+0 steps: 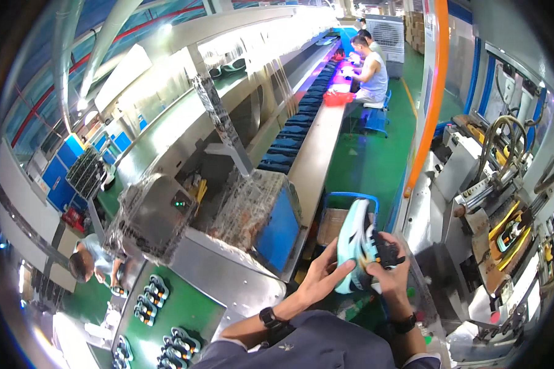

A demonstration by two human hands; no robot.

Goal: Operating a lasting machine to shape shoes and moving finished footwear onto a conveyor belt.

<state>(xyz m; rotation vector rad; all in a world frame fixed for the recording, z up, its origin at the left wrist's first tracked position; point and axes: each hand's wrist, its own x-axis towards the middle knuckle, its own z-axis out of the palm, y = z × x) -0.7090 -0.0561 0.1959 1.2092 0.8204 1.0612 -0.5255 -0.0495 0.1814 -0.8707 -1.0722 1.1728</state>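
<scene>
A sneaker (357, 237) in pale mint and white with a black part on its right side is held up in front of me, toe end pointing away. My left hand (319, 273) grips its left lower side, with the thumb laid across the pale surface. On the other side my right hand (393, 270) wraps round the black part, its thumb pressing near the middle of the shoe. Some of the fingers of both hands are hidden behind the shoe.
On my right stands a press machine (495, 227) with hoses and a shoe inside. A conveyor (298, 132) carrying dark pieces runs ahead; people sit beside it. Several sneakers (151, 298) lie on a green surface at lower left. A blue-framed chair (345, 198) stands just beyond the shoe.
</scene>
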